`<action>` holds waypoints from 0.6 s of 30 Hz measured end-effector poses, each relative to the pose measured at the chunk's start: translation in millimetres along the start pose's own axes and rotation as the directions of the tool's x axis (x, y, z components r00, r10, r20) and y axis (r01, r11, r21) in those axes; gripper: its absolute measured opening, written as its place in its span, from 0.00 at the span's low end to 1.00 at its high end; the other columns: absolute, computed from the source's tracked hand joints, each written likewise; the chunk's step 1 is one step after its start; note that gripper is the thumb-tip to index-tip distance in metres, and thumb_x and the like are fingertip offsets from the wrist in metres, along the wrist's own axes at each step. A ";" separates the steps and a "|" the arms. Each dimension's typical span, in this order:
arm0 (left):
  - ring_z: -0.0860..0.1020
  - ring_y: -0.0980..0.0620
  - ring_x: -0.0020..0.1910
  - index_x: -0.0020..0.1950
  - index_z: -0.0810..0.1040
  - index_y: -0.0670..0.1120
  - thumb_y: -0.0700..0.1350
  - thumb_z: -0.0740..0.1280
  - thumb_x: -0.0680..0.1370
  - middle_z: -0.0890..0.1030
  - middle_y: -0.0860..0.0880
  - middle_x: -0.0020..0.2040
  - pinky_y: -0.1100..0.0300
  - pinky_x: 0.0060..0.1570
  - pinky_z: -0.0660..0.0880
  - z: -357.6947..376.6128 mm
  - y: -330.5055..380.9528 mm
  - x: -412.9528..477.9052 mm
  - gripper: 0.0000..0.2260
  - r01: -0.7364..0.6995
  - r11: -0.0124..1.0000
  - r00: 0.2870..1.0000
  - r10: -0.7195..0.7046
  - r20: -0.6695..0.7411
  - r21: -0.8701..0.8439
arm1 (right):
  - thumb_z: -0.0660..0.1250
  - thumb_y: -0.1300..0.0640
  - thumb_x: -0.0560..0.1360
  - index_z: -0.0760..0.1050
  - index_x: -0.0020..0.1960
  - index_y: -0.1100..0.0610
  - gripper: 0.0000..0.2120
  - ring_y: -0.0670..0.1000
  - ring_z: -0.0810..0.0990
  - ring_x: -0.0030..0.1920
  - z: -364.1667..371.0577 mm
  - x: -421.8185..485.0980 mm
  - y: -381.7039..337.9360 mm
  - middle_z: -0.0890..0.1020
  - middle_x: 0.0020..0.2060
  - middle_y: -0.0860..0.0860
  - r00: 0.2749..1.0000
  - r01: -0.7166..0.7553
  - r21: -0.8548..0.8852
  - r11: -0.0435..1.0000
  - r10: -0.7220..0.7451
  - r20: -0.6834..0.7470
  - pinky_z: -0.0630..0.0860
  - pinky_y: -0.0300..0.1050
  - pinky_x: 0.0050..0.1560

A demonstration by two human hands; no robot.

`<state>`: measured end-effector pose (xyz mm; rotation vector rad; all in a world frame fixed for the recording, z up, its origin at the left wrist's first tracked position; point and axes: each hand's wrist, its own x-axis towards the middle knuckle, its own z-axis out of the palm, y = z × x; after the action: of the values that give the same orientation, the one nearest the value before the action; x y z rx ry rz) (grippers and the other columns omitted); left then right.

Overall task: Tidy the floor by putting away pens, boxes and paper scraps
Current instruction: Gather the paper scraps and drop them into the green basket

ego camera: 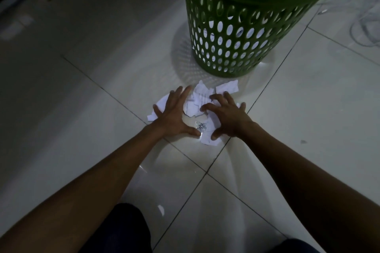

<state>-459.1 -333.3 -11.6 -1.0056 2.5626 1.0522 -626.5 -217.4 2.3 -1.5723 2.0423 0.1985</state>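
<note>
Dark-clad knees [123, 230] frame the near edge, and from them both bare forearms reach away over the pale tiled floor [82, 92] to a loose pile of white paper scraps [198, 96]. The left hand [174, 115] lies flat on the pile's left side, fingers straight and spread, gripping nothing. The right hand [226, 117] rests on the pile's right side with fingers arched like a rake, and it too has closed on nothing. The scraps sit between and under the two palms, with a few pieces poking out past the fingertips on the far side. A small tangle of shiny metal bits [201, 125], too small to identify, lies between the thumbs. The green perforated basket [236, 33] stands just beyond the pile, straight ahead and slightly right, with paper already showing through its holes. The move ahead looks like drawing both hands together to scoop, then lifting forward; the right hand is marginally nearer the basket. One stray scrap [161, 209] lies near the knees.
</note>
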 end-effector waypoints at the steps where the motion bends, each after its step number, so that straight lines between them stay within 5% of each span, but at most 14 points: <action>1: 0.36 0.49 0.77 0.76 0.39 0.60 0.65 0.77 0.59 0.38 0.54 0.78 0.30 0.67 0.38 5.5 3.7 -2.7 0.59 -0.012 0.998 0.999 0.009 0.041 0.054 | 0.78 0.42 0.61 0.61 0.70 0.39 0.43 0.59 0.42 0.76 1.4 -2.0 0.3 0.51 0.75 0.48 1.000 0.003 0.012 1.000 -0.003 -0.010 0.51 0.77 0.66; 4: 0.32 0.48 0.75 0.77 0.44 0.57 0.65 0.75 0.60 0.37 0.53 0.78 0.30 0.65 0.35 26.1 11.8 -10.1 0.56 0.000 0.985 0.999 -0.009 0.047 0.175 | 0.77 0.43 0.62 0.64 0.68 0.41 0.38 0.56 0.50 0.76 5.3 -8.9 -0.2 0.58 0.73 0.49 0.999 0.000 0.031 1.000 0.002 -0.052 0.55 0.73 0.67; 11: 0.37 0.53 0.77 0.77 0.53 0.58 0.65 0.74 0.63 0.45 0.55 0.79 0.31 0.68 0.37 52.8 9.5 -17.5 0.49 -0.008 0.995 0.994 0.019 -0.111 0.096 | 0.77 0.47 0.63 0.73 0.63 0.45 0.30 0.51 0.68 0.67 9.5 -19.4 -2.9 0.69 0.65 0.48 0.987 -0.014 0.077 0.997 0.026 -0.161 0.65 0.58 0.65; 18: 0.49 0.56 0.77 0.69 0.72 0.55 0.54 0.69 0.74 0.57 0.53 0.78 0.36 0.69 0.36 62.5 8.6 -27.7 0.23 -0.055 0.998 0.965 0.044 -0.260 -0.037 | 0.77 0.52 0.63 0.80 0.54 0.55 0.21 0.55 0.78 0.53 16.8 -22.6 -6.9 0.77 0.56 0.52 0.971 0.009 0.160 0.987 0.030 -0.237 0.73 0.50 0.55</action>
<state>-448.5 -272.0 -41.1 -1.1671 2.7953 1.0568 -610.8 -193.0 1.1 -1.5467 2.1866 -0.1563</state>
